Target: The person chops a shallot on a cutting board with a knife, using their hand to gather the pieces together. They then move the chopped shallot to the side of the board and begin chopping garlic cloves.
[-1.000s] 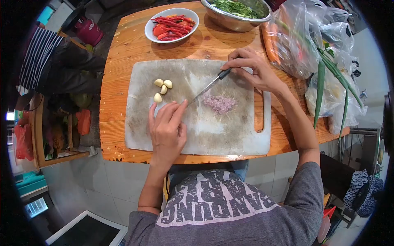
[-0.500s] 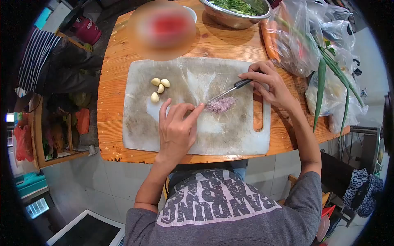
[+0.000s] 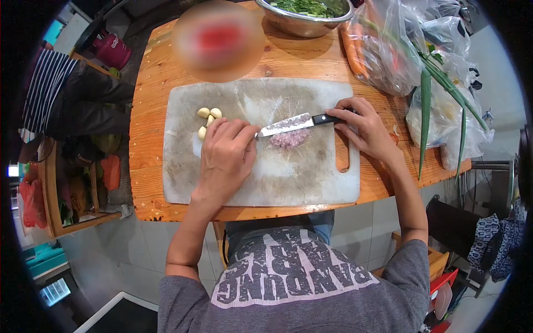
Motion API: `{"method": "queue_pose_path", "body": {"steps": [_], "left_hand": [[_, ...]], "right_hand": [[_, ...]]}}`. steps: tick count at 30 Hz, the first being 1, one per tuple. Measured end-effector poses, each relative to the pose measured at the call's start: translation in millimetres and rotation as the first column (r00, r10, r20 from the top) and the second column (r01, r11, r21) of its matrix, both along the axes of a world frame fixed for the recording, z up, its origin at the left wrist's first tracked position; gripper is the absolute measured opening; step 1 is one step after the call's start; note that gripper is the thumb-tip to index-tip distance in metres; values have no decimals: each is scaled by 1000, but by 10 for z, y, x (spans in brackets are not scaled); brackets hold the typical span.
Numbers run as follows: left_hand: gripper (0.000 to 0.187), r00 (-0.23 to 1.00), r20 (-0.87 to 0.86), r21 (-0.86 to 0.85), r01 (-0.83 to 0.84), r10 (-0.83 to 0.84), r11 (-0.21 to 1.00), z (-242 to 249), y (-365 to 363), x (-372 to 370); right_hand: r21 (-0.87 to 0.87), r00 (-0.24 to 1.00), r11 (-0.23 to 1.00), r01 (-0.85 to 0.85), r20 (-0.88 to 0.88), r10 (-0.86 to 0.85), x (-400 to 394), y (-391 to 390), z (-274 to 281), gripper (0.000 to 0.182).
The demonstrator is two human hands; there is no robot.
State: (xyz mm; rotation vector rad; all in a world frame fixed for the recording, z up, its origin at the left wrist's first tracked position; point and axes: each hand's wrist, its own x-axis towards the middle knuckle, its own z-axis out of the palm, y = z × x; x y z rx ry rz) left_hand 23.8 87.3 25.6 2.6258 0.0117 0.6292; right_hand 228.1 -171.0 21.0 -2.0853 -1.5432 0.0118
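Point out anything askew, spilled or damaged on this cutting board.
Nothing spilled. The cutting board is heavily stained and scuffed. The minced pile stays heaped beside the knife, which lies nearly flat between both hands. Garlic cloves sit grouped near the left hand.

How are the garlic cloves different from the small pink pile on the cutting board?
The garlic cloves are whole, pale yellow and lie apart from the knife, beside the left hand. The pink pile is finely chopped, purplish, and sits just below the blade held by the right hand. Both rest on the cutting board.
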Motion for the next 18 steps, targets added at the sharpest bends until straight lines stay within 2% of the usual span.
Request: {"method": "queue_pose_path", "body": {"steps": [4,7,9,12,13,16,17,18], "left_hand": [[20,999,-45,-52,3,-5,999,-74,60,14],[20,1000,-3,-75,-15,15,997,-41,89,22],[21,1000,27,-23,-4,4,1000,6,123,6],[24,997,81,4,0,-1,1000,70,122,-21],[25,995,99,3,0,0,1000,80,109,-42],[35,995,92,-86,-31,38,996,72,83,-135],[37,995,90,-94,-44,53,995,71,81,-140],[40,994,90,-101,-57,66,993,74,81,-140]], "right_hand": [[34,1000,999,26,-10,-25,9,41,-58,37],[74,999,996,50,12,-51,-38,56,2,35],[115,996,991,71,49,-77,-93,34,69,34],[93,977,980,177,-138,-163,-366,-46,241,32],[115,980,975,192,-73,-185,-478,-64,265,32],[40,943,953,300,-163,-290,-843,-156,266,33],[47,925,946,321,-228,-303,-950,-152,256,37],[52,928,946,320,-221,-301,-1046,-137,250,39]]}}
